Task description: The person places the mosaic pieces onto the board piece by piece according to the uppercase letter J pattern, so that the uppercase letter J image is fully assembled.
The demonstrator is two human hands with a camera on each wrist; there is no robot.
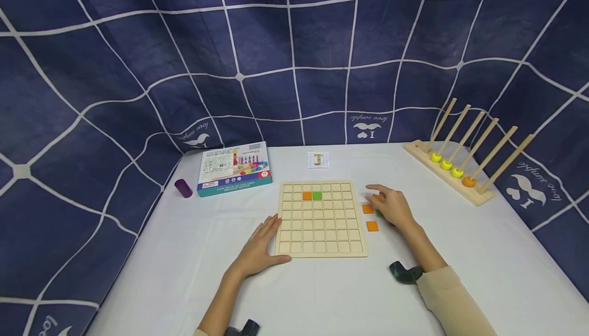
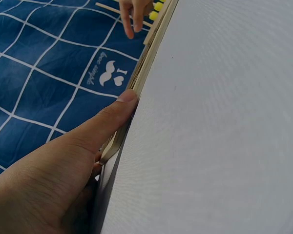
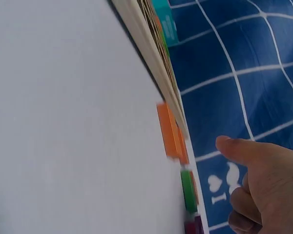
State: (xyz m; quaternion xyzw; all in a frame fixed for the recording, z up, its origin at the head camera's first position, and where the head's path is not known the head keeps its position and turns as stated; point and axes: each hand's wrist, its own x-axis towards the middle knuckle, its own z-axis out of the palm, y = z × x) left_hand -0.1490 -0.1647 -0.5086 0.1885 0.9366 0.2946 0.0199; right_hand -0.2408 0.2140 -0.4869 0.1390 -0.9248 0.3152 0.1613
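A wooden grid board (image 1: 360, 252) lies flat on the table, with an orange tile (image 1: 307, 196) and a green tile (image 1: 317, 195) side by side in its second row. My left hand (image 1: 257, 251) rests at the board's near-left corner, fingers along its left edge and thumb at the front edge. To the right of the board, my right hand (image 1: 391, 207) is over loose tiles, its fingers bent loosely and no tile visible in them. Near it lie an orange tile (image 1: 367, 208), another orange tile (image 1: 372, 226) and a partly hidden green tile (image 1: 379, 214). A purple piece (image 3: 190, 227) shows in the right wrist view.
Behind the board lies a small pattern card (image 1: 319, 160) marked with a J shape. A flat box (image 1: 234, 168) and a purple cylinder (image 1: 183, 188) are at the left. At the back right stands a wooden peg rack (image 1: 453, 175) with yellow and orange beads.
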